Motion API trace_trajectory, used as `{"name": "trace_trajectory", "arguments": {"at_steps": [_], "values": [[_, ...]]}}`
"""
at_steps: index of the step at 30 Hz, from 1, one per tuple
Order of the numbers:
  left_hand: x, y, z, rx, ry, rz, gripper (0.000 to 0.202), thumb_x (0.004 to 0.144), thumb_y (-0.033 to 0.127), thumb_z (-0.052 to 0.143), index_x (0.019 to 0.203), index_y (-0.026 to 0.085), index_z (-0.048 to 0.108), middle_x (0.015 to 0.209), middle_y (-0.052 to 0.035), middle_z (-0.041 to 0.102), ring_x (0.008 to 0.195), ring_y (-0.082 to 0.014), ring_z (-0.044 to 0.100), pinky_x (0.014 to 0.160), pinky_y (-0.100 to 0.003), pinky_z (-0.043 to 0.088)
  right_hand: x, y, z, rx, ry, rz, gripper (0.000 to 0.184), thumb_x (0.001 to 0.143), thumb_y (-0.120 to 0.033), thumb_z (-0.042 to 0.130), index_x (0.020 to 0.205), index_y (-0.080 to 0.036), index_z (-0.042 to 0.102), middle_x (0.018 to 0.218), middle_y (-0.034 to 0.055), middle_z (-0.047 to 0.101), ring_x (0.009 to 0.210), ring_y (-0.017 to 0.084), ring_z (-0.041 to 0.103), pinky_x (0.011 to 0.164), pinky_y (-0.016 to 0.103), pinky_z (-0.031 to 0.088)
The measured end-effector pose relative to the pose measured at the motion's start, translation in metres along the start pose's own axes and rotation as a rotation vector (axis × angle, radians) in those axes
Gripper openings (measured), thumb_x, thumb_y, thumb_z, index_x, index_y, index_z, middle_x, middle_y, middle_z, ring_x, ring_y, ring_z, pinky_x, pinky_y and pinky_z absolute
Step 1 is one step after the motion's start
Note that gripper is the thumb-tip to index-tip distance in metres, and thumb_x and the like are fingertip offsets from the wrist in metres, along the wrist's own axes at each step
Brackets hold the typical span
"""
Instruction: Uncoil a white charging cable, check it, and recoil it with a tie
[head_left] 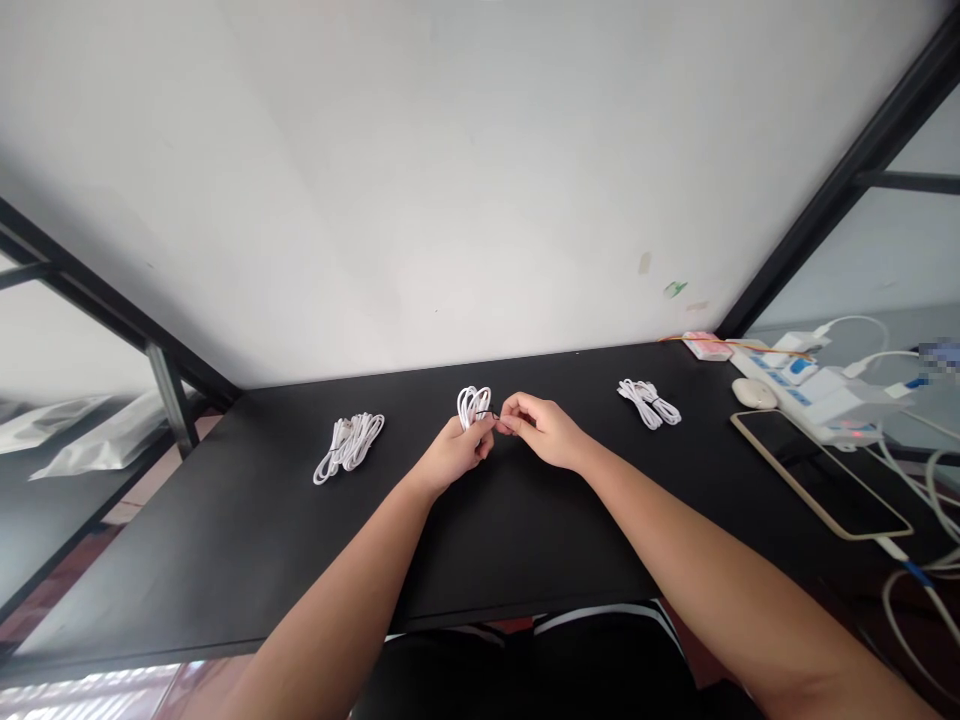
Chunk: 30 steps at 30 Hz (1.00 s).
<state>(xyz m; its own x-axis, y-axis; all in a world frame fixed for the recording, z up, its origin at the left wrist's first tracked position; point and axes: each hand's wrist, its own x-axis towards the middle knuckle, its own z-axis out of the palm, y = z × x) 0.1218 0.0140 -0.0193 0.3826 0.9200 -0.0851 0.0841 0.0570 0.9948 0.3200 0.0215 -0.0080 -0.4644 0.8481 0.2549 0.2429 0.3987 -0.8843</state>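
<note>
My left hand (456, 450) grips a coiled white cable (472, 404) above the middle of the black table (525, 540); its loops stick up out of my fist. My right hand (541, 428) meets it from the right, fingertips pinching something small and thin at the coil's side, what exactly is too small to tell. A loose bundle of white cable (349, 445) lies to the left of my hands. Another white cable bundle (649, 402), tied in the middle, lies to the right.
At the right end lie a phone (821, 472) face up, a white power strip (810, 385) with plugs and trailing cables, a white mouse (754, 393) and a pink box (706, 345). A white wall stands right behind the table. Plastic bags (97, 440) lie on a left shelf.
</note>
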Motion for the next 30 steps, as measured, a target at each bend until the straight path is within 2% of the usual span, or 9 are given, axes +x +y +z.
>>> {"name": "trace_trajectory", "arguments": {"at_steps": [3, 6, 9, 19, 25, 30], "values": [[0.001, -0.001, 0.0, 0.022, 0.045, 0.026, 0.042, 0.095, 0.049, 0.051, 0.069, 0.016, 0.052, 0.052, 0.0049, 0.039, 0.043, -0.0059, 0.031, 0.043, -0.023, 0.022, 0.0, 0.001, -0.001, -0.009, -0.013, 0.036, 0.01, 0.098, -0.029, 0.051, 0.094, -0.022, 0.057, 0.086, 0.0011, 0.067, 0.076, 0.015, 0.06, 0.074, 0.03, 0.048], [0.001, -0.001, 0.0, 0.05, 0.075, 0.082, 0.034, 0.096, 0.046, 0.05, 0.082, 0.016, 0.057, 0.054, 0.0063, 0.039, 0.045, -0.0067, 0.031, 0.045, -0.022, 0.024, 0.001, 0.002, -0.001, -0.012, -0.023, 0.055, 0.011, 0.098, -0.032, 0.052, 0.094, -0.022, 0.056, 0.082, -0.0003, 0.063, 0.073, 0.015, 0.058, 0.072, 0.03, 0.047], [0.0, -0.001, 0.002, 0.091, 0.057, 0.096, 0.027, 0.096, 0.043, 0.049, 0.092, 0.018, 0.057, 0.055, 0.0076, 0.037, 0.047, -0.0075, 0.03, 0.046, -0.022, 0.025, 0.001, 0.002, -0.001, 0.001, -0.035, 0.037, 0.012, 0.098, -0.033, 0.053, 0.093, -0.022, 0.056, 0.08, -0.0009, 0.06, 0.072, 0.015, 0.057, 0.072, 0.03, 0.047], [-0.001, -0.003, 0.002, 0.097, 0.061, -0.047, 0.024, 0.09, 0.038, 0.052, 0.076, 0.019, 0.049, 0.056, 0.0077, 0.033, 0.047, -0.0063, 0.024, 0.045, -0.021, 0.022, -0.002, -0.009, 0.004, 0.007, -0.036, -0.031, 0.009, 0.095, -0.027, 0.057, 0.091, -0.021, 0.063, 0.085, 0.0015, 0.068, 0.079, 0.016, 0.063, 0.075, 0.029, 0.049], [-0.006, 0.01, 0.005, -0.162, -0.008, -0.144, 0.027, 0.088, 0.037, 0.056, 0.074, 0.021, 0.04, 0.06, 0.0091, 0.025, 0.046, -0.005, 0.019, 0.043, -0.021, 0.013, -0.001, -0.004, 0.004, 0.002, -0.002, -0.033, 0.015, 0.094, -0.032, 0.061, 0.104, -0.021, 0.065, 0.089, 0.0026, 0.072, 0.08, 0.017, 0.066, 0.078, 0.031, 0.051], [-0.007, 0.015, 0.005, -0.267, -0.01, -0.177, 0.026, 0.085, 0.029, 0.052, 0.067, 0.021, 0.035, 0.06, 0.0074, 0.028, 0.044, -0.0042, 0.02, 0.042, -0.021, 0.013, 0.0, -0.002, 0.003, -0.058, -0.004, -0.028, 0.012, 0.093, -0.031, 0.061, 0.094, -0.021, 0.068, 0.083, 0.0013, 0.07, 0.076, 0.016, 0.063, 0.073, 0.03, 0.049]]}}
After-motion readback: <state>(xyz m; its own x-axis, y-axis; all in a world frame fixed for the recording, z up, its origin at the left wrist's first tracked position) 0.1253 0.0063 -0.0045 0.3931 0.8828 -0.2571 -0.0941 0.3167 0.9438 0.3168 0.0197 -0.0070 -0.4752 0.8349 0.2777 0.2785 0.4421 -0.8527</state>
